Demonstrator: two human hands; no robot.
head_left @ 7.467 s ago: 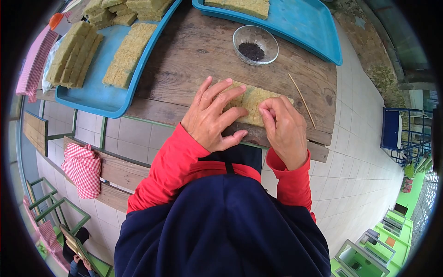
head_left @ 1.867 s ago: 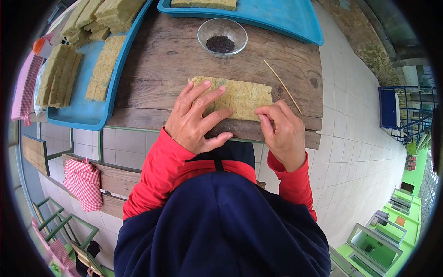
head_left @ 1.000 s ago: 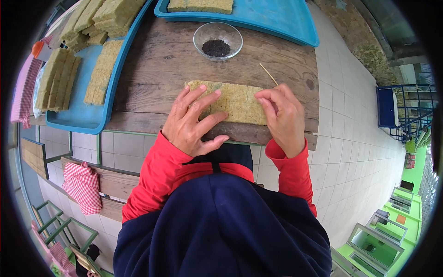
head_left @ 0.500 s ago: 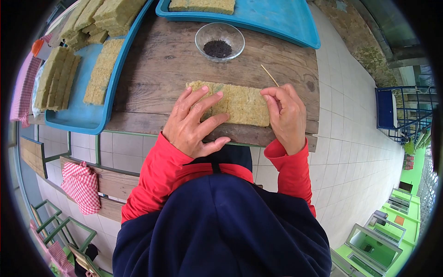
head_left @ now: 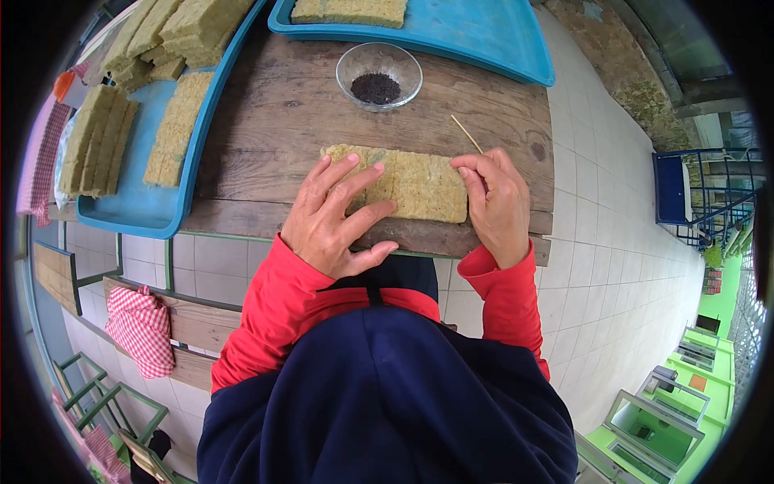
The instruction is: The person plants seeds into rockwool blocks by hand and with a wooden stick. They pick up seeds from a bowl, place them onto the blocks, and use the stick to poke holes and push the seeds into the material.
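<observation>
A yellowish rockwool slab (head_left: 431, 187), scored into small blocks, lies flat near the front edge of the wooden table. Across its left end rests my left hand (head_left: 332, 211), fingers spread and thumb apart, holding the slab steady with nothing gripped. My right hand (head_left: 497, 202) is at the slab's right end, thumb and forefinger pinched together. A thin wooden stick (head_left: 467, 134) pokes up from behind its knuckles; the stick's lower part is hidden in the hand. Behind the slab stands a clear glass bowl (head_left: 409, 84) with small dark grains (head_left: 376, 87) in the bottom.
To the left, a blue tray (head_left: 145, 211) carries several stacked rockwool slabs (head_left: 95, 141). Another blue tray (head_left: 476, 40) at the back holds a rockwool slab (head_left: 349, 10). A checkered red-and-white cloth (head_left: 139, 331) lies on a wooden bench at lower left.
The whole view has shifted slightly. Both hands, the stick and the slab keep nearly the same positions relative to one another.
</observation>
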